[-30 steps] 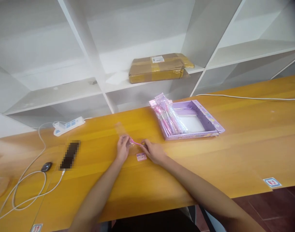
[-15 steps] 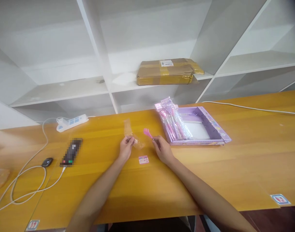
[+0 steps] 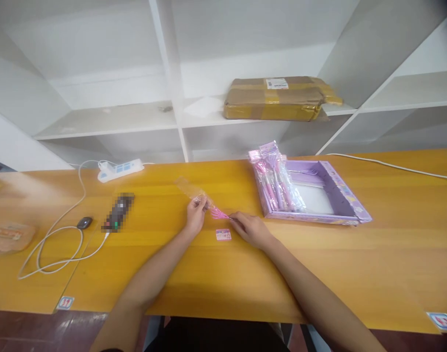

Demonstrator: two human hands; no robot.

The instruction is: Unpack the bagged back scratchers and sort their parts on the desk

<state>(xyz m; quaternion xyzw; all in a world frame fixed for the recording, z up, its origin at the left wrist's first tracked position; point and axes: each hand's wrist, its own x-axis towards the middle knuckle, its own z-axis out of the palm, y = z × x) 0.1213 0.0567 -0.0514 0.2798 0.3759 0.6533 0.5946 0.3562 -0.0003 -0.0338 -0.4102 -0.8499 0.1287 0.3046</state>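
My left hand (image 3: 196,213) is closed on a long clear plastic sleeve (image 3: 189,187), pinching it near its lower right end. In my right hand (image 3: 251,229) is a pink back scratcher (image 3: 219,213) with a clawed head, gripped close below the head; its handle is hidden by my fingers. The claw points left and touches or overlaps the sleeve's end; I cannot tell whether it is inside. A small pink printed card (image 3: 223,234) lies on the table just below the claw.
Right of my hands, a purple display box (image 3: 315,219) holds several wrapped scratchers (image 3: 277,183). A phone (image 3: 118,212) on a white cable, a black mouse-like object (image 3: 84,223) and a power strip (image 3: 121,170) are left. A taped carton (image 3: 273,100) sits on the shelf behind.
My right hand has brought the back scratcher's claw left and down to the plastic sleeve's end. The sleeve now slants more to the left. The camera view has shifted.
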